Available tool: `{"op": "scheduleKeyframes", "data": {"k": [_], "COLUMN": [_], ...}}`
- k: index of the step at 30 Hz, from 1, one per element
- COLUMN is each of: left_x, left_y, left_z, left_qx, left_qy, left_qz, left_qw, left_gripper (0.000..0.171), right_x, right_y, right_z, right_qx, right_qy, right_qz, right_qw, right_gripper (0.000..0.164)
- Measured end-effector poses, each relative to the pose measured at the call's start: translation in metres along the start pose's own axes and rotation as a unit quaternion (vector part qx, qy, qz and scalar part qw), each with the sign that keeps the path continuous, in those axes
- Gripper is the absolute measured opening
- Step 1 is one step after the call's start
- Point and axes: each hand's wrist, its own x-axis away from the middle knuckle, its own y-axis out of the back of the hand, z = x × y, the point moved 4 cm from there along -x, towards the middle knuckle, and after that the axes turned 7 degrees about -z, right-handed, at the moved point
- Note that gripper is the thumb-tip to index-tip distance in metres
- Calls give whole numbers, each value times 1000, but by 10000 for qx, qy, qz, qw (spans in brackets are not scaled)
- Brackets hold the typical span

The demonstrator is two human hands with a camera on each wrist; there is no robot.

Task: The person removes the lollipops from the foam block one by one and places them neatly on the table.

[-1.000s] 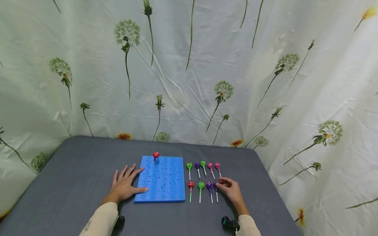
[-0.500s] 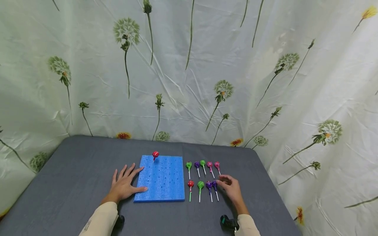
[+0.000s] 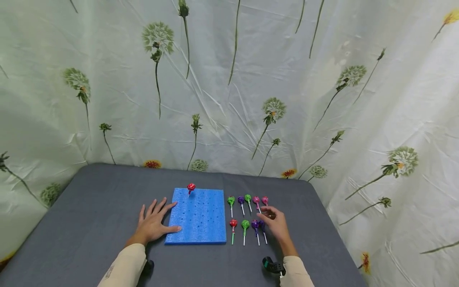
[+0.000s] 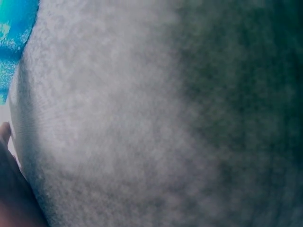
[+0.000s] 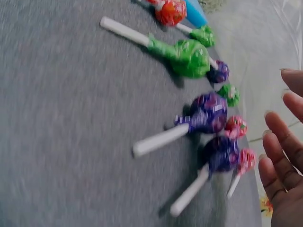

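My left hand (image 3: 150, 223) lies with fingers spread at the left side of a blue foam board (image 3: 211, 235), its thumb on the board's surface. A red lollipop (image 3: 191, 186) stands upright near the board's back edge. My right hand (image 3: 277, 225) is over the right end of the lollipops, holding nothing; the right wrist view has its fingers (image 5: 284, 146) apart and slightly bent. Closest to it are two purple lollipops (image 5: 210, 113) lying side by side, heads almost together, and two pink lollipops (image 3: 256, 200) behind them, one partly covered by the hand.
To the board's right, lollipops lie in two rows on the grey table (image 3: 107, 195). A red lollipop (image 3: 233, 224) and a green lollipop (image 3: 245, 225) share the front row; behind are green ones and a purple lollipop (image 3: 241, 200). A floral curtain (image 3: 229, 99) hangs behind.
The rightmost purple lollipop's head shifted left beside its neighbour under my right hand. That hand has since moved slightly back and left, toward the pink lollipops. My left hand keeps its place.
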Motion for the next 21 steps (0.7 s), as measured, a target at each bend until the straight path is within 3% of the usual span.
{"op": "scheduleKeyframes", "data": {"k": [5, 13, 21], "left_x": [1, 1, 3], "left_y": [2, 1, 4], "left_z": [-1, -3, -4], "left_qx": [26, 27, 13], "left_qy": [-13, 5, 46], "left_qz": [35, 12, 41], "left_qw": [10000, 10000, 10000], "left_gripper": [100, 100, 98], "right_x": [-6, -11, -9], "right_y": [-15, -36, -59], "right_z": [-3, 12, 36], "right_qx": [-89, -262, -664], "right_qy": [160, 263, 440], "right_qz": [-35, -8, 329], "right_qw": [9998, 9993, 9963], "right_gripper": [29, 27, 26]}}
